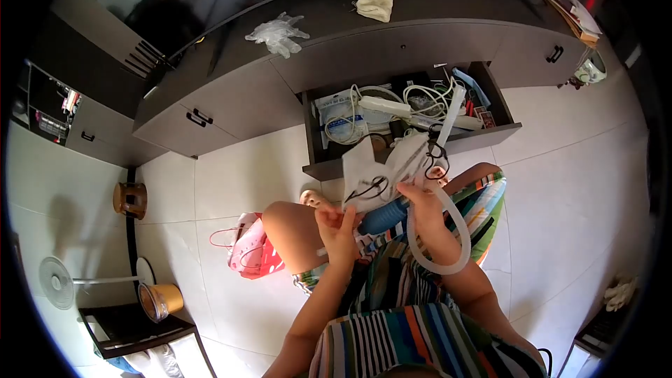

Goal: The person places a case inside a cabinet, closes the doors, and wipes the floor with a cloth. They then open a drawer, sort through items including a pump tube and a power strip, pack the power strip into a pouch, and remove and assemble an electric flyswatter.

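White cloth-like items with dark cords [374, 178] are held between my two hands, in front of an open drawer [483, 141]. My left hand [339, 232] is closed on their lower left edge. On the right, my right hand [422, 211] grips their lower part, its thumb on top. A blue cylindrical item [385, 217] lies between the hands, partly hidden by them. From beside my right hand a pale translucent tube [463, 238] curves down in a loop. White cables and a power strip [384, 106] lie inside the drawer.
A clear plastic bag [278, 33] and a cream cloth [375, 7] lie on the cabinet top [322, 14]. A pink bag [253, 252] stands on the floor at left, with a wooden stool [130, 200], a fan [56, 282] and a yellow bucket [168, 299] beyond.
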`<act>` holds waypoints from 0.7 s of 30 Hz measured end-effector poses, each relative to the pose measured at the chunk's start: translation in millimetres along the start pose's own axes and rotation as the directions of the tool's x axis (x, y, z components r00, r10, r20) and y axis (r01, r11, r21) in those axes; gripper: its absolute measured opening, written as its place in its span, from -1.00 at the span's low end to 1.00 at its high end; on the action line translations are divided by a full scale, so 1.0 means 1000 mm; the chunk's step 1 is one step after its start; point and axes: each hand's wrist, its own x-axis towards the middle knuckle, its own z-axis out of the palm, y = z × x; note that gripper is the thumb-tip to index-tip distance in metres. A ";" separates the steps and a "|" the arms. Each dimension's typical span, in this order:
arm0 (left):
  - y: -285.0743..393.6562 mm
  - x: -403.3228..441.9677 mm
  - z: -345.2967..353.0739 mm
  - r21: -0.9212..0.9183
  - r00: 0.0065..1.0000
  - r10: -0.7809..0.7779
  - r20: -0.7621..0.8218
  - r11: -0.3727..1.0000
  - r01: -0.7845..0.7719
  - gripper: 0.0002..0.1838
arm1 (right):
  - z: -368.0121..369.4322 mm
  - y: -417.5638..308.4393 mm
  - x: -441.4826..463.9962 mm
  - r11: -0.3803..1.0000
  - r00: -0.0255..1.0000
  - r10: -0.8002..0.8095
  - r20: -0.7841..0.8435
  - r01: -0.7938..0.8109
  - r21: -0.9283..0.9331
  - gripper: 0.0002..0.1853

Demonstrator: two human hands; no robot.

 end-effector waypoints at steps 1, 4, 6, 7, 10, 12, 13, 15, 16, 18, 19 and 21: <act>-0.005 -0.003 -0.004 0.033 0.999 -0.028 -0.033 0.999 0.029 -0.61 | 0.000 -0.004 0.000 0.993 0.999 -0.008 0.052 0.014 -0.116 -0.75; -0.015 0.005 -0.014 0.697 0.912 0.399 0.096 0.627 -0.347 -0.30 | 0.000 -0.011 -0.002 0.805 0.975 -0.024 0.219 0.149 -0.575 -0.70; 0.016 0.010 0.005 0.898 0.751 0.543 0.376 -0.012 -0.441 -0.19 | 0.003 -0.015 -0.004 0.354 0.936 -0.014 0.353 0.335 -0.873 -0.66; 0.025 0.012 0.007 0.828 0.655 0.539 0.530 -0.163 -0.536 -0.31 | 0.013 -0.017 -0.006 0.747 0.930 -0.095 0.356 0.303 -0.592 -0.65; 0.029 0.027 -0.001 0.541 0.522 0.142 0.841 -0.232 -0.808 -0.48 | 0.014 -0.018 -0.003 0.653 0.914 -0.157 0.373 0.379 -0.655 -0.71; 0.013 0.037 -0.018 0.717 0.715 0.083 0.694 0.001 -0.697 -0.68 | 0.007 -0.026 0.001 0.616 0.933 -0.203 0.297 0.357 -0.702 -0.72; 0.016 0.044 -0.030 0.796 0.809 0.058 0.585 0.146 -0.587 -0.70 | 0.001 -0.032 0.005 0.597 0.938 -0.230 0.258 0.345 -0.724 -0.72; 0.020 0.060 -0.052 0.811 0.965 -0.102 0.241 0.568 -0.143 -0.67 | -0.030 -0.033 0.023 0.788 0.983 -0.153 0.104 0.185 -0.588 -0.70; 0.023 0.066 -0.057 0.784 0.964 -0.142 0.226 0.614 -0.093 -0.63 | -0.037 -0.032 0.028 0.875 0.999 -0.035 -0.006 0.027 -0.484 -0.66; 0.026 0.072 -0.061 0.717 0.956 -0.222 0.193 0.696 0.017 -0.56 | -0.042 -0.024 0.029 0.910 0.998 -0.066 0.001 0.061 -0.409 -0.69; 0.028 0.063 -0.046 0.805 0.910 0.085 0.405 0.439 -0.399 -0.51 | -0.034 -0.025 0.025 0.913 0.997 -0.066 0.027 0.072 -0.403 -0.68; 0.039 0.054 -0.020 0.744 0.775 0.172 0.608 0.218 -0.632 -0.53 | -0.022 -0.034 0.020 0.872 0.991 -0.017 0.134 0.080 -0.483 -0.67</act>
